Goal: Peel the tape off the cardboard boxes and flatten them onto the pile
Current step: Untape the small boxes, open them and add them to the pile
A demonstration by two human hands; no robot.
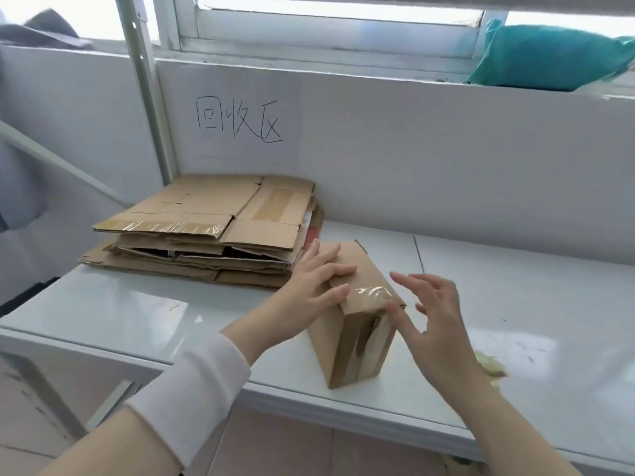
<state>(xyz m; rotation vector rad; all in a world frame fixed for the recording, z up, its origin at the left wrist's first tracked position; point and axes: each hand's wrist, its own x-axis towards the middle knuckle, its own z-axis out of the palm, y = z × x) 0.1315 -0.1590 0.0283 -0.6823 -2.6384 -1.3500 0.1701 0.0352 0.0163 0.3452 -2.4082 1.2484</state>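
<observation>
A glossy white worktop [137,304] carries a pile of flattened cardboard [206,235] at its back left. A small cardboard box [347,345] stands near the pile, towards the front edge. A yellowish crumpled wad [489,367] lies further right.

Box [347,324]: matt brown cardboard, glossy clear tape [371,292] on top edge. Pile [206,228]: same cardboard, worn. Table [120,304]: smooth, glossy white. Sleeve [192,389]: white cloth.
</observation>
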